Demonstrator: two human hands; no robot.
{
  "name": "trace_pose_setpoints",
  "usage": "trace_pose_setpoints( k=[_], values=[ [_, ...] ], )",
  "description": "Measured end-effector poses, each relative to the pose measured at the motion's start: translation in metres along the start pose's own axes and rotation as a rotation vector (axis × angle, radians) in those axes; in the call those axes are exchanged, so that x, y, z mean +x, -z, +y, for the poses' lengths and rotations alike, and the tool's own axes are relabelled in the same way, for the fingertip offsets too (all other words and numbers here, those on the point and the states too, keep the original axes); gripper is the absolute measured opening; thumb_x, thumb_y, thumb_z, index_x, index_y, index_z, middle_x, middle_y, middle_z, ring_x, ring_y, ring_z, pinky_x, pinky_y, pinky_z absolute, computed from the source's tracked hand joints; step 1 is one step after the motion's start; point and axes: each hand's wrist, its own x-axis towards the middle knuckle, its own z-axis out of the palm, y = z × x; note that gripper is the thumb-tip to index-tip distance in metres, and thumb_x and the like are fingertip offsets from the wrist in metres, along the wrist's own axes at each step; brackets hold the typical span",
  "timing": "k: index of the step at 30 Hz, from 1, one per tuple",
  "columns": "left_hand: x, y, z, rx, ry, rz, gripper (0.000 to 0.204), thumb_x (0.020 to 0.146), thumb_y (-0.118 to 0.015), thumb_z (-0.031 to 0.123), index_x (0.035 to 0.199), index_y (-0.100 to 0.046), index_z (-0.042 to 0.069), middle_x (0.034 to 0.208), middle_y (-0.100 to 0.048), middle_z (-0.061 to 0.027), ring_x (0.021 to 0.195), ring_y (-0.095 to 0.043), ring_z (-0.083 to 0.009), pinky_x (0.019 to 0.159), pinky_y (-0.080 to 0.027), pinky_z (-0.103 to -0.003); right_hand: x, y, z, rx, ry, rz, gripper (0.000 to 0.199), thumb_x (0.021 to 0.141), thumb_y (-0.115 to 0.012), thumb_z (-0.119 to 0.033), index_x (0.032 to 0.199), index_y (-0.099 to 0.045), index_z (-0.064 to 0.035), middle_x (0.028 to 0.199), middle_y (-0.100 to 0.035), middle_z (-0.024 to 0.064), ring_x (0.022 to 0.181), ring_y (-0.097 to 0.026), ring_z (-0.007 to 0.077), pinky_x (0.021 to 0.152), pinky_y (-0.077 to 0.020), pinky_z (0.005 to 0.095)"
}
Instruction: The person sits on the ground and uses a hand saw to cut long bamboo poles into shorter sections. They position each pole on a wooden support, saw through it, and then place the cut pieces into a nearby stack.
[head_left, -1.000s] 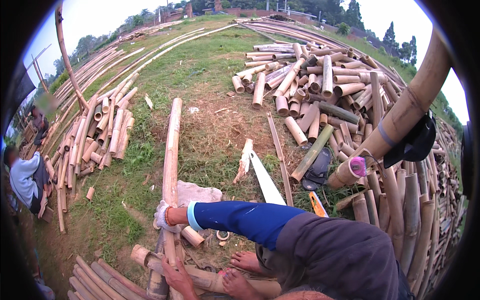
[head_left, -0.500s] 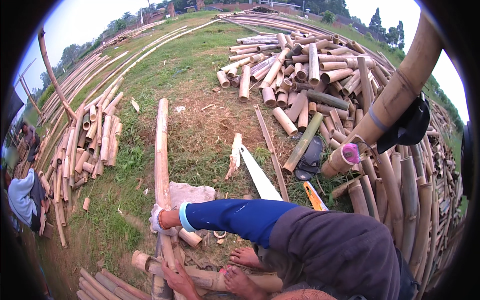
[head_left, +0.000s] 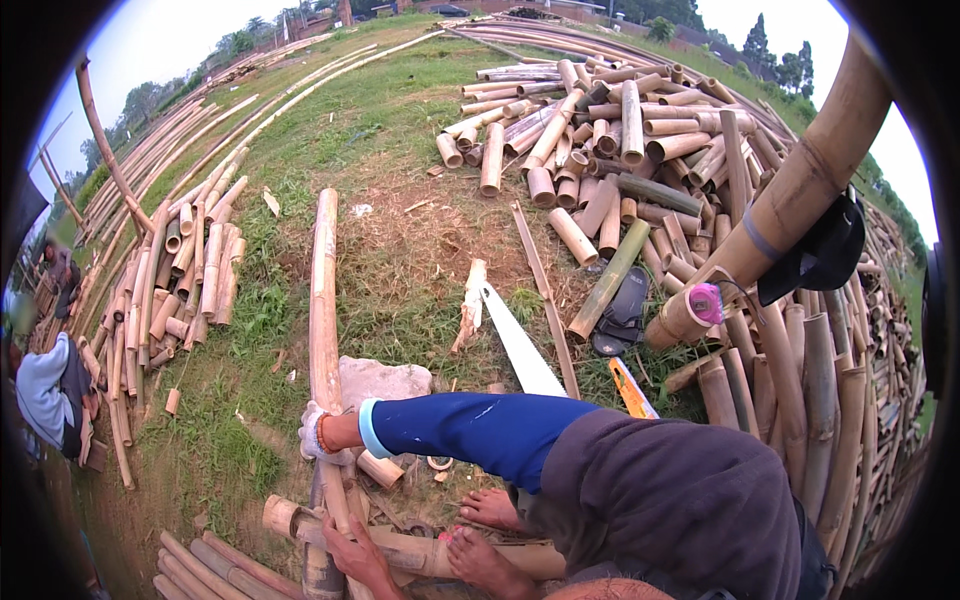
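Note:
A long pale bamboo pole [head_left: 325,290] runs away from me over the grass. Wearing a white glove and a blue sleeve, my right hand [head_left: 320,436] is closed around it near its middle. Closer in, my bare left hand [head_left: 357,552] wraps the same pole, with its thumb and some fingers showing. Beneath the pole a thicker bamboo length [head_left: 425,556] lies crosswise, and my bare feet [head_left: 485,560] rest at it. Next to my gloved hand are a pale flat stone [head_left: 382,382] and a short bamboo piece [head_left: 382,468].
A hand saw [head_left: 522,345] lies beyond my right arm, beside a split bamboo strip [head_left: 545,300], a dark sandal [head_left: 623,312] and an orange tool [head_left: 631,388]. A large heap of cut bamboo [head_left: 640,130] and a leaning bamboo post [head_left: 800,190] stand right. Another person [head_left: 50,390] sits far left.
The view has shifted slightly. Both hands keep their hold on the bamboo pole, with no clear movement along it.

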Motion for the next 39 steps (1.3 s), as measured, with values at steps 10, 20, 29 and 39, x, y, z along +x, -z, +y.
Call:
trace_pose_setpoints(
  k=[10,20,29,39],
  values=[
    [0.001,0.002,-0.013,-0.024,0.013,0.035,0.049,0.112,-0.064,0.038,0.141,-0.058,-0.001,0.140,-0.067,-0.0276,0.126,-0.064,-0.0512,0.103,-0.050,-0.056,-0.036,0.047,-0.012,-0.005,0.002,0.008,0.070,0.054,-0.102,-0.040,0.120,-0.084,-0.0274,0.134,-0.075,0.0048,0.126,-0.072,0.0352,0.095,-0.0588,0.0577],
    [-0.001,0.004,-0.004,-0.068,0.027,0.025,0.048,0.110,-0.067,0.037,0.140,-0.059,0.000,0.138,-0.069,-0.0266,0.124,-0.065,-0.0501,0.104,-0.050,-0.056,-0.059,0.056,-0.011,0.030,-0.012,0.004,0.071,0.055,-0.100,-0.037,0.123,-0.080,-0.0302,0.128,-0.075,0.0067,0.127,-0.071,0.0360,0.097,-0.0563,0.0598],
    [0.000,0.003,-0.007,-0.072,0.044,0.015,0.049,0.108,-0.071,0.034,0.140,-0.059,0.000,0.139,-0.069,-0.0271,0.124,-0.067,-0.0489,0.106,-0.052,-0.054,-0.079,0.073,-0.012,0.041,-0.013,-0.013,0.071,0.056,-0.096,-0.034,0.125,-0.080,-0.0300,0.127,-0.073,0.0079,0.127,-0.069,0.0351,0.105,-0.0510,0.0573],
    [-0.002,0.008,-0.009,-0.079,-0.013,0.055,0.051,0.108,-0.071,0.037,0.138,-0.059,-0.002,0.141,-0.069,-0.0275,0.130,-0.067,-0.0478,0.110,-0.052,-0.054,-0.083,0.076,-0.014,0.018,0.019,0.001,0.074,0.059,-0.096,-0.037,0.131,-0.078,-0.0289,0.131,-0.072,0.0099,0.127,-0.069,0.0364,0.104,-0.0529,0.0586]
  ],
)
